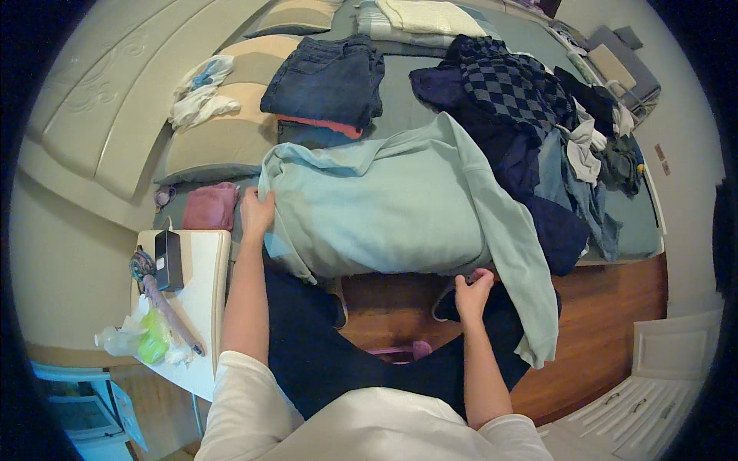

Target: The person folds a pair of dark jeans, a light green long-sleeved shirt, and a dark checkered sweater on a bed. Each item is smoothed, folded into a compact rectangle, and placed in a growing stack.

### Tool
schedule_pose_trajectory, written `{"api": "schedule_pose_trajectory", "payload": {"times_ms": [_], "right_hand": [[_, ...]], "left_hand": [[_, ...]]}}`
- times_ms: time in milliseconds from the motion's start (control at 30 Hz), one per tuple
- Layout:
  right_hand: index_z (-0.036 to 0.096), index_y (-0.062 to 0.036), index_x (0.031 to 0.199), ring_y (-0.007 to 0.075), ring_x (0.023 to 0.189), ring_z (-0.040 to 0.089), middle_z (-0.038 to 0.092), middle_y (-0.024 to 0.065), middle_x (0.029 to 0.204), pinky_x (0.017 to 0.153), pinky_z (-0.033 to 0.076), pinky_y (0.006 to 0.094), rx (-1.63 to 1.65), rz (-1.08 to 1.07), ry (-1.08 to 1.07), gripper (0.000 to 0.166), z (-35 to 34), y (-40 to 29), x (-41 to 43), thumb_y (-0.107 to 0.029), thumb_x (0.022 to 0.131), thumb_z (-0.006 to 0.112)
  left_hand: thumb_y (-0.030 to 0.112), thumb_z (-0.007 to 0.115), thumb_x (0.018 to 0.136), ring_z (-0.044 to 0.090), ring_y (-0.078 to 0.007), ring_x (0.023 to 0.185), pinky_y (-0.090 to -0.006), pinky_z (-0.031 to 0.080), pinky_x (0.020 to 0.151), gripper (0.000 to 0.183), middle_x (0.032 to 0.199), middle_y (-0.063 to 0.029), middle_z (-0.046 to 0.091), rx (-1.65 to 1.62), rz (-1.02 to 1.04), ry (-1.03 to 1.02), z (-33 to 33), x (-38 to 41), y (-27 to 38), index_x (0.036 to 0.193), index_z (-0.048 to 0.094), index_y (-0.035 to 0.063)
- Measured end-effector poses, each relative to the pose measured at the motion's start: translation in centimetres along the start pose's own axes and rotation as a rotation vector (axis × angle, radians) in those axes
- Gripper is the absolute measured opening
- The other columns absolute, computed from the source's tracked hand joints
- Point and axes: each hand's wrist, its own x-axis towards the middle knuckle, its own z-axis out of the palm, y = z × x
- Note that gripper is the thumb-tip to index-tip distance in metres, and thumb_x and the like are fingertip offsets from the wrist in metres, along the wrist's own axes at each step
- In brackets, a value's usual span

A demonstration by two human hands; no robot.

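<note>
A pale mint-green sweatshirt (380,213) lies spread over the near edge of the bed in front of me. Its collar or hood end points left, and one sleeve (519,276) hangs down at the right past my leg. At the garment's left side, my left hand (257,214) pinches the cloth between thumb and fingers. My right hand (474,294) is at the lower hem near the base of that sleeve, fingers curled; whether cloth is between them is not clear.
Folded jeans (326,78) are stacked beyond the sweatshirt. Dark loose clothes (513,98) heap at right. Pillows (213,150) and a folded pink cloth (211,206) lie left. A white bedside table (207,276) holds a black box (168,259) and a plastic bottle (118,340).
</note>
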Motion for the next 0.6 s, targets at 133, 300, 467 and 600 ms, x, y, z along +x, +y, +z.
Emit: {"api": "schedule_pose_trajectory", "payload": {"times_ms": [133, 300, 467, 600], "right_hand": [[0.060, -0.0024, 0.094, 0.0321, 0.086, 0.062, 0.063, 0.0122, 0.085, 0.079, 0.048, 0.0384, 0.179, -0.183, -0.470, 0.017, -5.3, -5.7, 2.9, -0.005, 0.077, 0.065], [0.060, -0.0042, 0.108, 0.0392, 0.117, 0.049, 0.052, 0.0184, 0.124, 0.096, 0.043, 0.0434, -0.142, -0.601, -0.301, 0.036, -5.7, -8.3, 8.5, -0.003, 0.073, 0.067], [0.050, -0.0097, 0.132, 0.0402, 0.127, 0.040, 0.047, 0.0181, 0.132, 0.105, 0.036, 0.0457, -0.641, -0.684, -0.083, 0.066, -5.4, -9.2, 13.7, -0.003, 0.070, 0.069], [0.056, -0.0085, 0.121, 0.0351, 0.102, 0.054, 0.061, 0.0139, 0.099, 0.088, 0.044, 0.0432, -0.434, -0.617, -0.215, 0.050, -6.6, -5.3, 19.7, 0.000, 0.072, 0.065]], "left_hand": [[0.015, 0.067, 0.078, 0.058, -0.0339, 0.101, -0.0428, 0.047, 0.088, 0.033, 0.108, -0.0181, 0.060, -0.036, 0.258, 0.078, -0.6, -1.7, 5.1, 0.106, 0.058, -0.0006], [0.010, 0.063, 0.080, 0.049, -0.0336, 0.116, -0.0433, 0.042, 0.099, 0.041, 0.125, -0.0165, 0.051, -0.151, 0.579, -0.550, 2.9, -4.0, 9.3, 0.120, 0.056, 0.0097], [0.010, 0.062, 0.082, 0.038, -0.0424, 0.129, -0.0474, 0.034, 0.108, 0.056, 0.137, -0.0184, 0.045, -0.022, 0.733, -0.470, 6.2, -2.2, 11.2, 0.135, 0.048, 0.0146], [0.011, 0.061, 0.083, 0.027, -0.0475, 0.136, -0.0520, 0.027, 0.111, 0.066, 0.149, -0.0190, 0.033, 0.002, 0.689, -0.333, 8.0, 0.0, 12.5, 0.144, 0.038, 0.0173]]}}
